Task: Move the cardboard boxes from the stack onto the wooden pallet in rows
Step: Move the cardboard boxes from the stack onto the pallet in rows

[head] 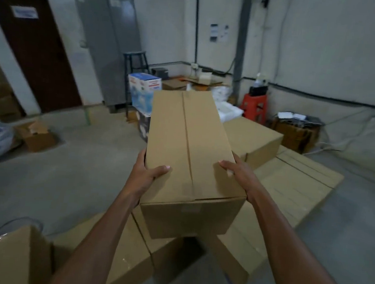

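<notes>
Cardboard box is held above the laid boxes, grasped at its near end by the left hand and right hand. It should be kept level and lowered flush beside them.

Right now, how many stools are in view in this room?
2. A tall dark stool stands by the grey cabinet at the back; a red plastic stool stands further right, near the grey pipe. The held box could hide more.
</notes>
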`<state>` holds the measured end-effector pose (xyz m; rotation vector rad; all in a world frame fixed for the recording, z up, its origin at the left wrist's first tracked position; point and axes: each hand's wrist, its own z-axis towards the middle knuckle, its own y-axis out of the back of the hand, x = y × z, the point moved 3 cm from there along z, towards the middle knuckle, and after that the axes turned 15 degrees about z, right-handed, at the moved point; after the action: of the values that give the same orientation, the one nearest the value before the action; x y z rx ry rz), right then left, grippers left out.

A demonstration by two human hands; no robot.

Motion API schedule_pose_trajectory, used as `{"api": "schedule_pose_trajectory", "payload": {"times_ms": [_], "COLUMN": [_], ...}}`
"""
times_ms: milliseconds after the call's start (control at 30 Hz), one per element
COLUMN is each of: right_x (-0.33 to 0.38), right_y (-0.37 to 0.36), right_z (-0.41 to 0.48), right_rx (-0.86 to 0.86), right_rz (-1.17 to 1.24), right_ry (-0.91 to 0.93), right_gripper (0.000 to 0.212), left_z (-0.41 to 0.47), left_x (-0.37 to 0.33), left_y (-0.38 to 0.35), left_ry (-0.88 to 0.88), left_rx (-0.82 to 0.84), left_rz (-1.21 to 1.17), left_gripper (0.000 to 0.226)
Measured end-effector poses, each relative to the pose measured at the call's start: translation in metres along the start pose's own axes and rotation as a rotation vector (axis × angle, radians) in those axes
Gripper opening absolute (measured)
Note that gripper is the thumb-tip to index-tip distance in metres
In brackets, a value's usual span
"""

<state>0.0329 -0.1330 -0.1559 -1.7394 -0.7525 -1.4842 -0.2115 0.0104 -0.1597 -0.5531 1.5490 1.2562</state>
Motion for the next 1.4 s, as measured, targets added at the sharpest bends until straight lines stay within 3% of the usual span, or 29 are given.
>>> {"api": "schedule_pose_trajectory", "payload": {"times_ms": [300, 400, 533, 667, 733, 1100, 1400], "right_x": [0.019, 0.03, 0.035, 0.04, 0.039, 0.032, 0.058], "right_y": [0.241, 0.331, 0.437, 0.525, 0.562, 0.748, 0.881], "right_z": [-0.027, -0.035, -0.044, -0.04, -0.031, 0.09, 0.221], "right_rx": [-0.205, -0.257, -0.347, -0.418, -0.451, -0.523, -0.503], "right_rz": [0.019, 0.01, 0.026, 0.048, 0.055, 0.03, -0.003], "right_ry": [0.028, 0.032, 0.006, -0.006, -0.016, -0.059, -0.097], "right_gripper": [0.047, 0.044, 0.046, 0.039, 0.037, 0.047, 0.048], "left_z": [-0.002, -0.012, -0.023, -0.019, -0.011, 0.089, 0.189], "left_x": [-0.093, -0.125, -0.164, -0.2, -0.214, -0.252, -0.306], "left_y": [-0.228, -0.319, -0.427, -0.512, -0.549, -0.768, -0.91], "left_ry": [-0.104, -0.119, -0.109, -0.102, -0.109, -0.08, -0.026], "left_rx": [0.273, 0.353, 0.454, 0.571, 0.609, 0.691, 0.703], "left_rz": [-0.042, -0.07, -0.129, -0.107, -0.092, -0.084, -0.11], "left_gripper": [0.094, 0.1, 0.09, 0.116, 0.113, 0.078, 0.084]}}
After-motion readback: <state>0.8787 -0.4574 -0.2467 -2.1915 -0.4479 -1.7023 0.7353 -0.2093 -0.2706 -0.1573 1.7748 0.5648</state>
